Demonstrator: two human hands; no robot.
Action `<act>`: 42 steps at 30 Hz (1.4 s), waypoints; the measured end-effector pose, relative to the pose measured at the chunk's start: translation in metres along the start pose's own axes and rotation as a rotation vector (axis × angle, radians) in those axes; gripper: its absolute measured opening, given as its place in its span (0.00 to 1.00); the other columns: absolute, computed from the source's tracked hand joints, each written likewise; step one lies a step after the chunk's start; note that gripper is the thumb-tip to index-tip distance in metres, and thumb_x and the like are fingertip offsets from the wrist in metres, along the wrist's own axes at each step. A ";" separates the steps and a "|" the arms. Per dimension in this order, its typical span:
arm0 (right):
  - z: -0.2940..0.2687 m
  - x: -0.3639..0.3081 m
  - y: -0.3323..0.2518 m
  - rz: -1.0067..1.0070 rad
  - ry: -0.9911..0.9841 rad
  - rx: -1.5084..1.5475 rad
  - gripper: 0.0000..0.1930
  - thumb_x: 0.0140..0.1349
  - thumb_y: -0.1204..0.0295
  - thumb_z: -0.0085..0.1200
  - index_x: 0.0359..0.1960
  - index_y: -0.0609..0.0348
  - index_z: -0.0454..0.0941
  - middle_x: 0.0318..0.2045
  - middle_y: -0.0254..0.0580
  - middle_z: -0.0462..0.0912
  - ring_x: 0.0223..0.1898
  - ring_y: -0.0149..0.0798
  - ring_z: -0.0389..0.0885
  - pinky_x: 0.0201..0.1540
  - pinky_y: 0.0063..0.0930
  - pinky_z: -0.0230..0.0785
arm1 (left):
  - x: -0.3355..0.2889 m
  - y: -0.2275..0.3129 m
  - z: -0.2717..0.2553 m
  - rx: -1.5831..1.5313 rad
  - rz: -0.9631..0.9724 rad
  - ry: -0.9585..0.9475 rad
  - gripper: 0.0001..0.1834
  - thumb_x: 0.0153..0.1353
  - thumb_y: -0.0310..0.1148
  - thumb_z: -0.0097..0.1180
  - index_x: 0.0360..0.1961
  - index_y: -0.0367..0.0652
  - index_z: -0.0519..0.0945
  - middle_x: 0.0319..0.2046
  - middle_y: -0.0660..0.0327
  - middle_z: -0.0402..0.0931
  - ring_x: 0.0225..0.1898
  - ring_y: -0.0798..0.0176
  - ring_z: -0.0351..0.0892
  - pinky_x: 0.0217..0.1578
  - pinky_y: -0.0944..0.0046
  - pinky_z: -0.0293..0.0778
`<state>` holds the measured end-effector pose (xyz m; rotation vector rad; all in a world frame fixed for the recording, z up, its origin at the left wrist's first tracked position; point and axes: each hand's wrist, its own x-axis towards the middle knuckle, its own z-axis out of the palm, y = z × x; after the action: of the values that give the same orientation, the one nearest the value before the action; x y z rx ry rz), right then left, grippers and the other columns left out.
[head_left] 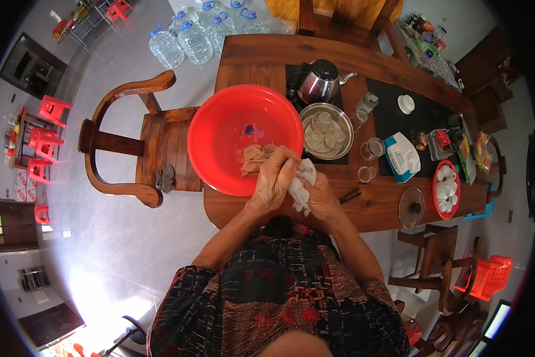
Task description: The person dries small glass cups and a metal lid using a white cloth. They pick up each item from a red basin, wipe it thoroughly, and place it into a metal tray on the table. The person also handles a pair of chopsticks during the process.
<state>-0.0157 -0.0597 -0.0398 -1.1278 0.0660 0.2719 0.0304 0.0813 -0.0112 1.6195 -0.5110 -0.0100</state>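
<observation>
A crumpled white cloth is bunched between my two hands at the near right rim of a big red basin. My right hand is closed around its right side, and one end hangs down between the hands. My left hand is closed against the cloth's left side, its fingertips mostly hidden. Beside that hand, inside the basin, lies a crumpled tan cloth. Just right of the basin stands a round steel pan holding several clear glass cups.
An electric kettle stands behind the pan. Glasses, a blue-and-white tissue box, a glass lid and a red tray of white cups are farther right on the wooden table. A wooden armchair is at left.
</observation>
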 end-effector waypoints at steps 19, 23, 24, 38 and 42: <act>0.009 0.014 -0.035 -0.612 0.107 -1.135 0.11 0.54 0.70 0.57 0.38 0.59 0.75 0.28 0.46 0.75 0.26 0.41 0.78 0.26 0.31 0.70 | -0.002 0.006 0.000 0.138 0.099 0.140 0.14 0.69 0.34 0.38 0.33 0.35 0.72 0.23 0.51 0.70 0.26 0.51 0.70 0.31 0.60 0.67; 0.011 0.011 -0.035 -0.050 -0.058 -0.432 0.08 0.63 0.69 0.51 0.38 0.61 0.76 0.24 0.39 0.78 0.22 0.30 0.76 0.21 0.21 0.67 | -0.003 0.005 0.001 0.094 0.258 0.216 0.14 0.69 0.34 0.38 0.33 0.36 0.72 0.23 0.54 0.71 0.26 0.55 0.70 0.30 0.61 0.66; 0.011 0.009 -0.036 0.127 -0.110 -0.249 0.09 0.65 0.69 0.49 0.38 0.62 0.76 0.24 0.36 0.78 0.22 0.27 0.75 0.21 0.18 0.66 | -0.003 0.003 0.001 0.089 0.298 0.224 0.14 0.69 0.34 0.38 0.33 0.36 0.72 0.24 0.55 0.71 0.26 0.57 0.70 0.29 0.62 0.66; 0.005 0.011 -0.058 -0.604 0.444 -0.682 0.13 0.58 0.81 0.49 0.45 0.62 0.75 0.39 0.42 0.76 0.43 0.37 0.76 0.47 0.28 0.68 | -0.009 -0.014 0.005 -0.460 -0.441 0.165 0.21 0.70 0.46 0.36 0.35 0.38 0.72 0.20 0.62 0.72 0.15 0.76 0.60 0.18 0.76 0.59; 0.029 0.021 -0.053 -0.501 0.030 -0.685 0.12 0.58 0.76 0.52 0.45 0.61 0.76 0.45 0.50 0.73 0.51 0.45 0.72 0.55 0.33 0.62 | -0.011 -0.020 0.019 -0.296 -0.172 0.249 0.15 0.72 0.40 0.37 0.45 0.40 0.70 0.25 0.68 0.68 0.21 0.78 0.60 0.19 0.78 0.57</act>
<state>0.0153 -0.0512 0.0158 -1.7795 -0.3030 -0.1921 0.0215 0.0675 -0.0357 1.3464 -0.1672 -0.0115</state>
